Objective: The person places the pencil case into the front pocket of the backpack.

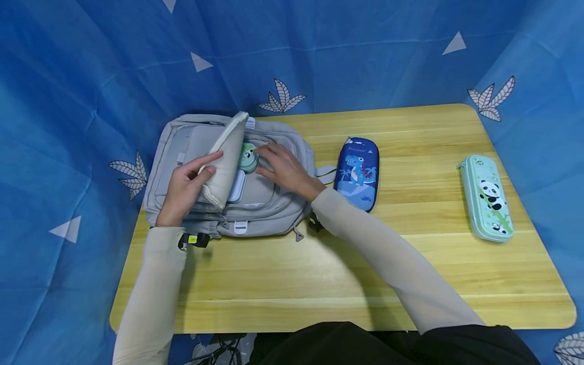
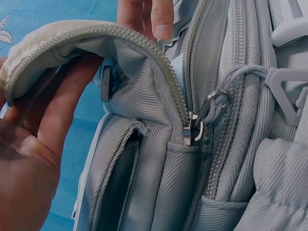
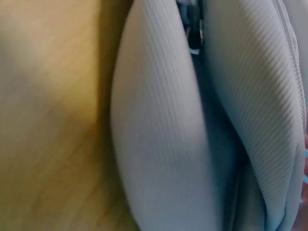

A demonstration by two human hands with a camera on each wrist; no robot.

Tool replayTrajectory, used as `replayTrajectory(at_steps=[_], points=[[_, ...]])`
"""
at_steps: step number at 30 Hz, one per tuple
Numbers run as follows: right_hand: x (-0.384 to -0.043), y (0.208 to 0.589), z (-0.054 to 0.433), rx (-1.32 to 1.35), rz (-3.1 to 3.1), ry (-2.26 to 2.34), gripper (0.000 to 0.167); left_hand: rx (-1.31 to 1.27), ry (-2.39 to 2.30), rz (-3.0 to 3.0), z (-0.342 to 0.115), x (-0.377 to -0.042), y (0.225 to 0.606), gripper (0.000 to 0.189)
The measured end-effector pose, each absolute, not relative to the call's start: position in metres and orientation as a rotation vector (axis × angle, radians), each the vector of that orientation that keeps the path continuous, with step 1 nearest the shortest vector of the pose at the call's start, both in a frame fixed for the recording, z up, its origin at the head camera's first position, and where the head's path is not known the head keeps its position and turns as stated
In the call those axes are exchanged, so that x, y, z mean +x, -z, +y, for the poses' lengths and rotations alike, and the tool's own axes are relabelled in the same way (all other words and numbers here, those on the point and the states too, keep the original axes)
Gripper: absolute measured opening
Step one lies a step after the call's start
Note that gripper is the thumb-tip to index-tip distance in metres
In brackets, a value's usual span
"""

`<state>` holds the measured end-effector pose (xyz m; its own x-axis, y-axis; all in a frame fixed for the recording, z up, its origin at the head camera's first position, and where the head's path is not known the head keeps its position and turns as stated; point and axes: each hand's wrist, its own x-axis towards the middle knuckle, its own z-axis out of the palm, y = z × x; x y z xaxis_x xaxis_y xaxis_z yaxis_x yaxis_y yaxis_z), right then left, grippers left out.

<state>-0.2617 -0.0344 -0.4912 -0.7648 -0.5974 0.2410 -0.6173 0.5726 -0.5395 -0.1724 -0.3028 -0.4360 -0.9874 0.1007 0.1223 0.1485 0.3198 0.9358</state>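
A grey backpack (image 1: 191, 147) lies on the table with its front pocket unzipped. My left hand (image 1: 184, 187) holds the pocket's pale flap (image 1: 225, 162) up by its edge; in the left wrist view its fingers (image 2: 72, 96) reach under the zipped rim. At the pocket opening, my right hand (image 1: 285, 170) pinches the edge of a small green panda case (image 1: 248, 157) between thumb and fingers. A white item with a bluish edge (image 1: 237, 186) sits below that case, partly covered by the flap. The right wrist view shows mostly the bag's grey side (image 3: 159, 120).
A blue dinosaur pencil case (image 1: 358, 172) lies just right of the backpack, beside a grey strap (image 1: 325, 175). Farther right is a mint panda pencil case (image 1: 488, 197). The wooden table (image 1: 410, 284) has a blue curtain (image 1: 347, 56) behind it.
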Motion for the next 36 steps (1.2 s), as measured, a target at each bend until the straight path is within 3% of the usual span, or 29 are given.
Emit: replayTrajectory(at_steps=[36], points=[[-0.239,0.489,0.039,0.811,-2.777,-0.990,0.059,-0.188,1.773,-2.556,-0.301,-0.171,0.436,0.037]])
